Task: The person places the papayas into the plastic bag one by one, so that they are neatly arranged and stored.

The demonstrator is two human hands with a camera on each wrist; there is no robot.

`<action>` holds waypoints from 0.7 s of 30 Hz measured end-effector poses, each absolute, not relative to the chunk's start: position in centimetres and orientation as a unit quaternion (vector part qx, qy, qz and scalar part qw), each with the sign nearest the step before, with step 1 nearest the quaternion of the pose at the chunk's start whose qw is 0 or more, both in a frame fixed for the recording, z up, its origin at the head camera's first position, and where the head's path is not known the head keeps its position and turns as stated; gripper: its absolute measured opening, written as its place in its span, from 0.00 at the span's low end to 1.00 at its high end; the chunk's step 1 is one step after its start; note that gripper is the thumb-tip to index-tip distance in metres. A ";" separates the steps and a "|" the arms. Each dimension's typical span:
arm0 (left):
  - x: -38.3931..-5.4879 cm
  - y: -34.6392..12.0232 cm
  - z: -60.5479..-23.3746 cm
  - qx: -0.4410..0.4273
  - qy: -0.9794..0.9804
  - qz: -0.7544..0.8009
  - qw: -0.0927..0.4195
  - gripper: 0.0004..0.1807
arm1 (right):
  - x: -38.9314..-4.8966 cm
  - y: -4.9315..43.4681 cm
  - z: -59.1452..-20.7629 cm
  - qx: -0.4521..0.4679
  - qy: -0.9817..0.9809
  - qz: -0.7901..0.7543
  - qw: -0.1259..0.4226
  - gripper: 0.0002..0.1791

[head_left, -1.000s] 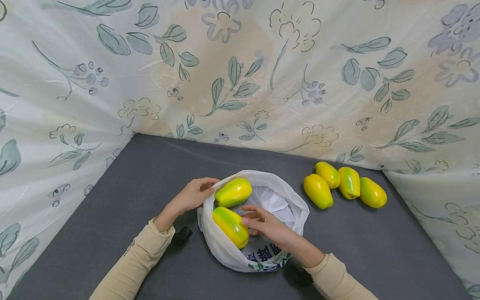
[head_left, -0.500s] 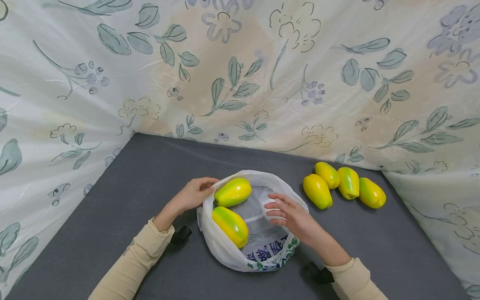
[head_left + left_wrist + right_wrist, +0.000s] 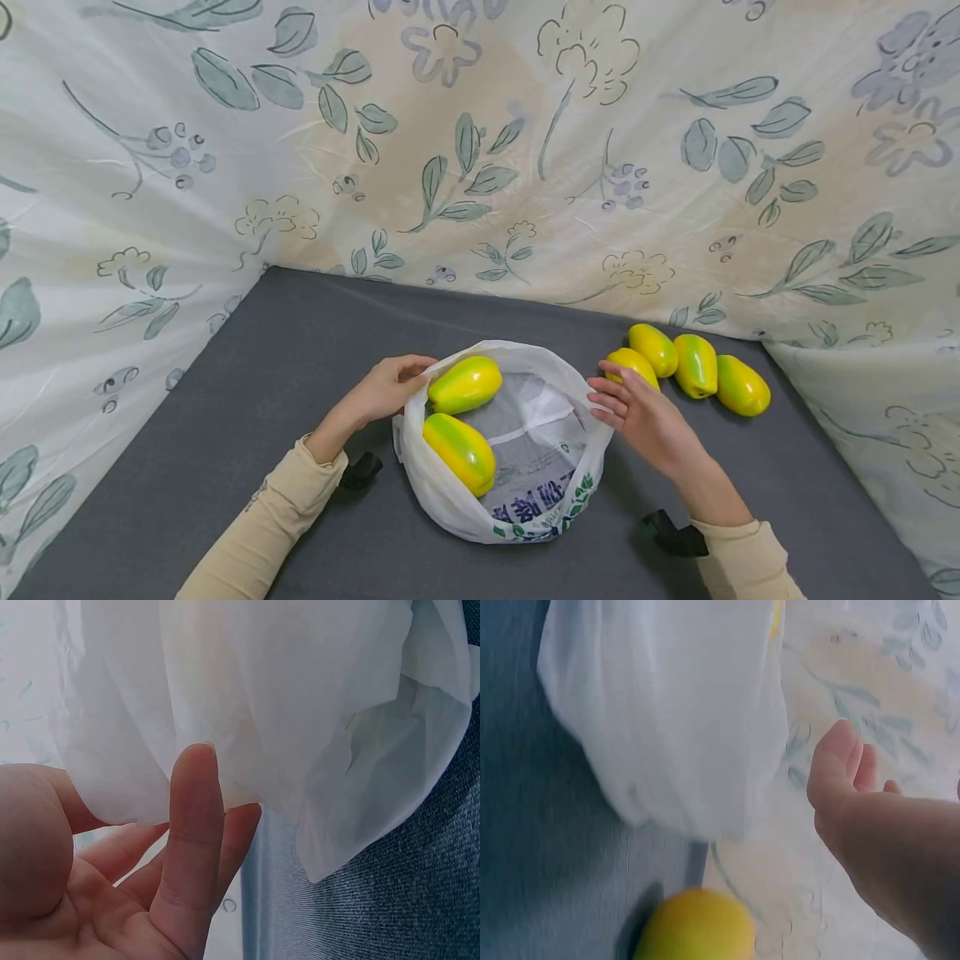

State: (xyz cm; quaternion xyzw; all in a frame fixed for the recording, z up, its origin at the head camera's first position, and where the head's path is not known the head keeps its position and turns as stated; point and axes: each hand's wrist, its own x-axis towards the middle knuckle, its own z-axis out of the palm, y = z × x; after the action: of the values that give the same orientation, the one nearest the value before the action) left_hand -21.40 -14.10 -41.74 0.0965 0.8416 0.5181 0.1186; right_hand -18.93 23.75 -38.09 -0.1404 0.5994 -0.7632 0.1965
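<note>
A white plastic bag (image 3: 442, 500) with printed lettering stands with its mouth wide, and two yellow-green papayas (image 3: 459, 454) lie inside at its left. My left hand (image 3: 381, 388) pinches the bag's left rim; in the left wrist view its fingers (image 3: 196, 787) lie against the thin plastic. Beyond the bag's right rim, my right hand (image 3: 660, 425) hovers with fingers extended and holds nothing. It partly covers the nearest papaya (image 3: 632, 365) of the group on the right. In the right wrist view a papaya (image 3: 697, 930) shows below the bag, apart from the hand.
Three more papayas (image 3: 696, 367) sit at the back right of the dark grey tabletop (image 3: 315, 317). A floral cloth (image 3: 480, 167) hangs behind and along both sides. Black straps (image 3: 675, 535) are near both wrists.
My right hand has left the front papaya in the bag and moved right, out over the rim toward the papayas outside. The left hand stays at the rim.
</note>
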 end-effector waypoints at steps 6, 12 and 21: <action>-21.3 -14.2 -41.7 0.096 0.841 0.519 0.121 0.20 | -19.2 26.1 -37.8 -0.104 0.614 -0.768 0.150 0.16; -21.2 -14.2 -41.6 0.097 0.841 0.518 0.121 0.20 | -19.5 28.1 -38.4 -0.054 0.611 -0.780 0.125 0.15; -21.1 -14.4 -41.8 0.102 0.842 0.516 0.119 0.20 | -19.7 30.1 -39.3 -0.040 0.563 -0.816 0.125 0.13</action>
State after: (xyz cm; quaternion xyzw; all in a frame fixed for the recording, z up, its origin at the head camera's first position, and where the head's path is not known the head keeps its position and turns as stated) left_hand -21.09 -14.41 -41.76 0.1024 0.8422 0.5159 0.1189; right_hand -19.71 30.07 -39.27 -0.0401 0.5630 -0.8159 0.1250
